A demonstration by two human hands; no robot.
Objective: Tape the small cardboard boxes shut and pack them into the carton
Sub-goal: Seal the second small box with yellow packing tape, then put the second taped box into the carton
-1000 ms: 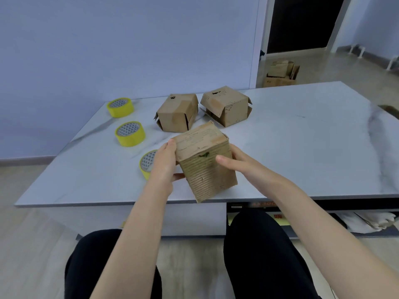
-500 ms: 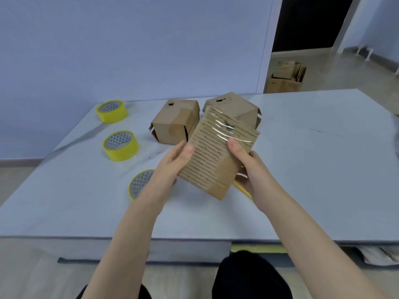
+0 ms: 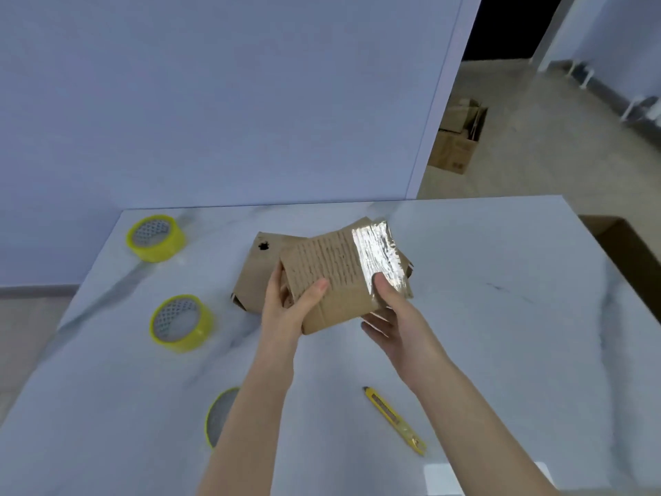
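Both hands (image 3: 286, 309) hold a taped small box (image 3: 339, 277) aloft.

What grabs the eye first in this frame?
The small cardboard box is held up over the middle of the table by the left hand and right hand, with a shiny strip of clear tape across its right end. Down the table's left side sit the yellow far tape roll, middle tape roll and near tape roll, the last partly behind the left forearm. A yellow utility knife lies near the front edge.
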